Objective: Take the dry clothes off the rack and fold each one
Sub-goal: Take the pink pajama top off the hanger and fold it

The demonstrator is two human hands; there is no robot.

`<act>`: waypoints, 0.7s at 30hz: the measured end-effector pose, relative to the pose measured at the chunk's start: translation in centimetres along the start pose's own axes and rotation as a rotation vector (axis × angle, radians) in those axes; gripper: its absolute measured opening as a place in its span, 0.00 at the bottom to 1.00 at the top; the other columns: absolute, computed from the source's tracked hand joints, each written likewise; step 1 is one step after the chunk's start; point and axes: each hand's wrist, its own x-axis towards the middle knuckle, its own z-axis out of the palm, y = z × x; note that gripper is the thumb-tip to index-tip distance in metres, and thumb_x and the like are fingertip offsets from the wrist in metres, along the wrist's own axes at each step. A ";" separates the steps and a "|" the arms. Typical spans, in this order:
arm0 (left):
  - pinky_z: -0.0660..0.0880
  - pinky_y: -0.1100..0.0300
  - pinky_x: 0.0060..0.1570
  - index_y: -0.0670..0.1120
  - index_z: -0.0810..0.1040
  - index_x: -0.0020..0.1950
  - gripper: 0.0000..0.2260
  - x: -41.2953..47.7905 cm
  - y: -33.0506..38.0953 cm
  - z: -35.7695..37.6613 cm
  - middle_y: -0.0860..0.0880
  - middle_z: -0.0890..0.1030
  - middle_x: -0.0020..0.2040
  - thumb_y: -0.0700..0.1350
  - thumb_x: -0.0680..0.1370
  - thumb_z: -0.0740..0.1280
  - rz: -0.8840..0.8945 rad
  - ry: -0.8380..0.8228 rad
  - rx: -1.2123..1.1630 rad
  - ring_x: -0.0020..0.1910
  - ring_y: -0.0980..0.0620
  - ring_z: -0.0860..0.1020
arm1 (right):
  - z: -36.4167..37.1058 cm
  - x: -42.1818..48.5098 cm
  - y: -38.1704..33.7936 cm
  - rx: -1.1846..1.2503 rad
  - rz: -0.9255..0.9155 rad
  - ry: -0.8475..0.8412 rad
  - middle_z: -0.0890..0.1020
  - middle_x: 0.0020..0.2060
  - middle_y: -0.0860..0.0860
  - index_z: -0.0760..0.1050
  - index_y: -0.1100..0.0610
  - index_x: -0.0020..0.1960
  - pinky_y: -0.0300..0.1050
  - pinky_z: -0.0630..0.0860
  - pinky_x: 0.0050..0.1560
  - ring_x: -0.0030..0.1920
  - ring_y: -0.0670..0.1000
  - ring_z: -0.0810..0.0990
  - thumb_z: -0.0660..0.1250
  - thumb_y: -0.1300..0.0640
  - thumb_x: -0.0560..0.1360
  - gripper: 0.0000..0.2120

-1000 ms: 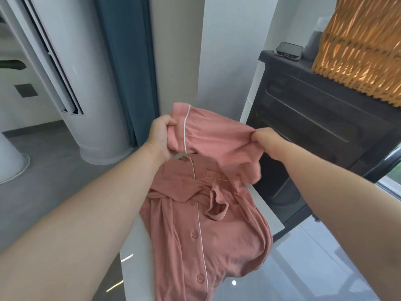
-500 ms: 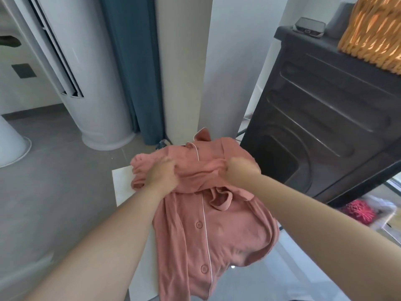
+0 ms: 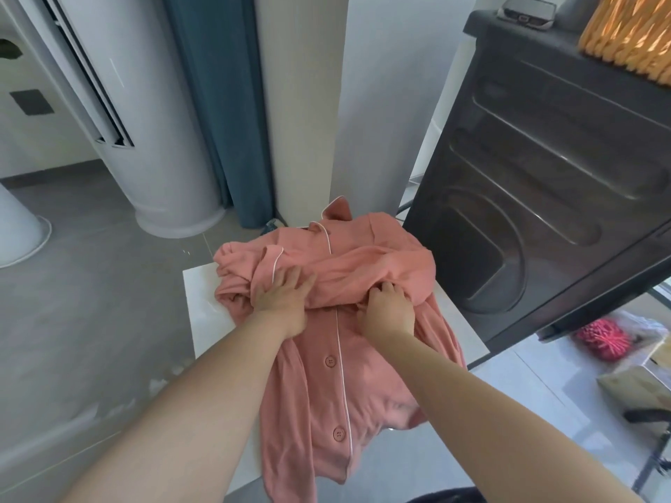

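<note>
Far left: white column unit (image 3: 156, 114), blue curtain (image 3: 214, 103) just beside it. Centre: pink shirt (image 3: 326, 375) lies on white table (image 3: 203, 303), buttons up, hem hanging over the near edge. Left hand (image 3: 281, 299) flat on a bunched fold, fingers spread. Right hand (image 3: 388, 308) beside it, fingers curled, pinching the same fold. Right: dark cabinet (image 3: 526, 176), wicker basket (image 3: 624, 34) on top.

Pyjama shirt (image 3: 326, 375): plain salmon pink, no print. 
Piping (image 3: 341, 343) along its placket and collar: white. 
Buttons (image 3: 329, 361): matching pink. 
Table top (image 3: 207, 303): glossy white. 
Curtain (image 3: 218, 103): teal blue. 
Cabinet (image 3: 544, 176): matte charcoal black. 
Basket (image 3: 628, 34): orange-tan weave. 
Floor (image 3: 90, 285): grey.
</note>
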 end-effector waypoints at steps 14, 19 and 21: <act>0.57 0.37 0.69 0.59 0.43 0.77 0.36 -0.5 -0.1 -0.2 0.51 0.38 0.78 0.39 0.75 0.57 -0.132 -0.013 0.084 0.77 0.48 0.39 | -1.8 1.3 4.6 0.036 0.167 -0.291 0.69 0.66 0.58 0.65 0.56 0.69 0.54 0.72 0.61 0.64 0.60 0.70 0.59 0.51 0.74 0.24; 0.56 0.42 0.71 0.60 0.41 0.77 0.38 -0.7 -0.5 0.1 0.52 0.37 0.77 0.39 0.75 0.58 -0.116 -0.086 0.098 0.76 0.49 0.38 | -1.9 1.1 4.9 0.460 0.267 -0.030 0.80 0.55 0.55 0.77 0.57 0.58 0.46 0.75 0.53 0.56 0.57 0.78 0.64 0.56 0.76 0.12; 0.59 0.44 0.70 0.59 0.44 0.77 0.35 -1.0 -0.9 -0.2 0.51 0.41 0.78 0.43 0.76 0.58 -0.141 -0.085 0.078 0.77 0.49 0.43 | -2.5 0.9 5.7 0.199 0.339 -0.026 0.78 0.56 0.56 0.73 0.60 0.61 0.48 0.75 0.49 0.56 0.58 0.78 0.61 0.61 0.77 0.13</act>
